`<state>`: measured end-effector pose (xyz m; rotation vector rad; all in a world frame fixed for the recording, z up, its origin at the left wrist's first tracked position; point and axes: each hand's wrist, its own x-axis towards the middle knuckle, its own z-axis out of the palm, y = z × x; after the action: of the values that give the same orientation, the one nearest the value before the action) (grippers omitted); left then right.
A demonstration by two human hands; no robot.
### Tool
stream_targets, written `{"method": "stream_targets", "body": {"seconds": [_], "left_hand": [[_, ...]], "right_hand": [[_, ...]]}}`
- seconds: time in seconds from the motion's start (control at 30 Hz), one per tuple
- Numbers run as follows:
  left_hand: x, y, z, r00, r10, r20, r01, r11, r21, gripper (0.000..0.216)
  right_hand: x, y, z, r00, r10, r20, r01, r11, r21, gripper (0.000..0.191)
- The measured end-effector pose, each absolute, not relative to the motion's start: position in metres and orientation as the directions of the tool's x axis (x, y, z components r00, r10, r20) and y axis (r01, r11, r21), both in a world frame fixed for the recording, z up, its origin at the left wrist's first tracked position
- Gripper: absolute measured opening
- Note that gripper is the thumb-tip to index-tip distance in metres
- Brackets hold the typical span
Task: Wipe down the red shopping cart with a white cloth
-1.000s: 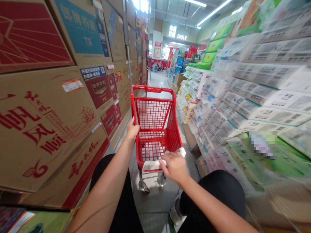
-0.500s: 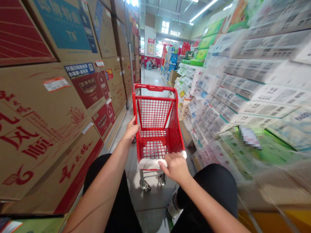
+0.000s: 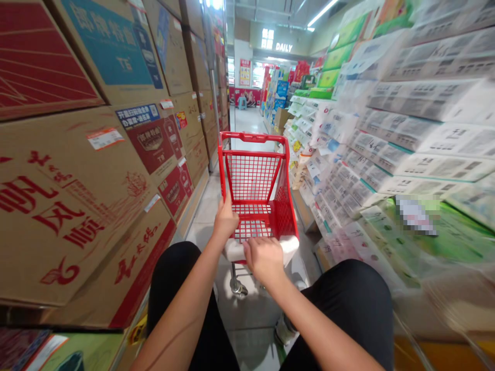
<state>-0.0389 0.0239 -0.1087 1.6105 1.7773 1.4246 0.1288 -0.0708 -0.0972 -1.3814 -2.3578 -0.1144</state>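
The cart (image 3: 255, 178) stands in the aisle just ahead of both grips. The left grip (image 3: 226, 219) is closed on its left rim. The right grip (image 3: 265, 257) is curled over a white cloth (image 3: 291, 244) draped on the near rim. Boxes (image 3: 77, 196) rise left of the left grip, and packs (image 3: 367, 175) lean right of the right one. The gap is tight, so a skewed push could clip a pack, or the cloth could slip under the palm.

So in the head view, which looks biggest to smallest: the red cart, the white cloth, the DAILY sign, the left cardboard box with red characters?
1. cardboard box with red characters, closest to the camera.
2. red cart.
3. white cloth.
4. DAILY sign, far off, so its real size is unsure.
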Motion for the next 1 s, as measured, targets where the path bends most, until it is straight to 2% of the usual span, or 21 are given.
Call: {"method": "stream_targets", "body": {"seconds": [0.1,0.2,0.33,0.43,0.5,0.6,0.7,0.83,1.0], "left_hand": [[-0.042,0.022,-0.109,-0.283,0.896,0.344,0.541,-0.147,0.828,0.083],[-0.053,0.022,-0.106,-0.226,0.895,0.385,0.552,-0.209,0.808,0.077],[-0.072,0.025,-0.099,-0.149,0.909,0.39,0.632,-0.215,0.744,0.058],[-0.078,0.029,-0.089,-0.112,0.926,0.36,0.71,-0.179,0.681,0.053],[-0.076,0.028,-0.083,-0.12,0.939,0.321,0.81,-0.094,0.579,0.047],[-0.065,0.023,-0.075,-0.166,0.953,0.252,0.941,0.077,0.328,0.038],[-0.059,0.018,-0.074,-0.158,0.956,0.246,0.977,0.114,0.182,0.04],[-0.07,0.023,-0.076,-0.112,0.959,0.261,0.981,0.065,0.182,0.038],[-0.092,0.04,-0.076,-0.038,0.954,0.299,0.972,-0.034,0.234,0.037]], "right_hand": [[0.098,-0.077,-0.1,-0.445,0.81,0.382,0.83,0.533,-0.163,0.033],[0.088,-0.078,-0.101,-0.484,0.799,0.357,0.818,0.558,-0.139,0.034],[0.118,-0.07,-0.098,-0.494,0.806,0.326,0.833,0.546,-0.089,0.037],[0.15,-0.065,-0.095,-0.506,0.788,0.351,0.834,0.55,-0.032,0.038],[0.159,-0.065,-0.095,-0.516,0.762,0.39,0.825,0.565,-0.011,0.034],[0.148,-0.069,-0.097,-0.504,0.749,0.43,0.823,0.568,-0.026,0.027],[0.124,-0.072,-0.098,-0.506,0.758,0.412,0.811,0.581,-0.072,0.027],[0.115,-0.068,-0.091,-0.519,0.8,0.302,0.815,0.57,-0.108,0.033],[0.141,-0.059,-0.08,-0.569,0.807,0.158,0.819,0.573,0.025,0.046]]}}
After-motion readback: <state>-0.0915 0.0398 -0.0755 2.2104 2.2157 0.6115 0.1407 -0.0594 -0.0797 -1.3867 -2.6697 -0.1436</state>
